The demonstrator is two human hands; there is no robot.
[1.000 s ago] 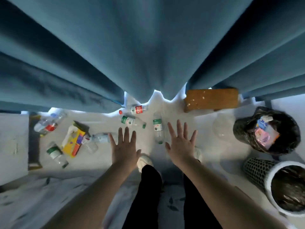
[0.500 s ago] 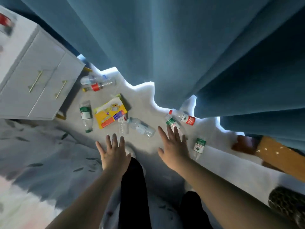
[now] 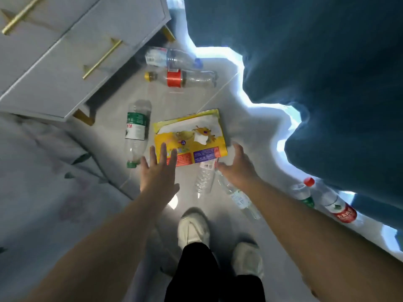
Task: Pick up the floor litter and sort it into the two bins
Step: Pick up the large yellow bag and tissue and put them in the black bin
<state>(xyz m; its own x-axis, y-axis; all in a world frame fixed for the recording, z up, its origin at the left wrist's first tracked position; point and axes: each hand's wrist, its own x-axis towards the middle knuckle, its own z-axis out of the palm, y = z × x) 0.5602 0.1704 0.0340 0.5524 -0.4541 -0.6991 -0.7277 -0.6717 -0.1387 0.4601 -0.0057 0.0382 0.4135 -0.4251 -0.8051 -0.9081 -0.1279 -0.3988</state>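
- both hands have dropped closer to the floor litter since a moment ago.
- left hand (image 3: 160,174) and right hand (image 3: 236,168) spread, empty, flanking the yellow packet (image 3: 189,136).
- bins now out of sight.

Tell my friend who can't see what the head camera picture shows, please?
Two bare hands, left hand and right hand, reach down, open, toward a yellow packet on the floor. Empty plastic bottles lie around it, near a white cabinet and blue curtain.
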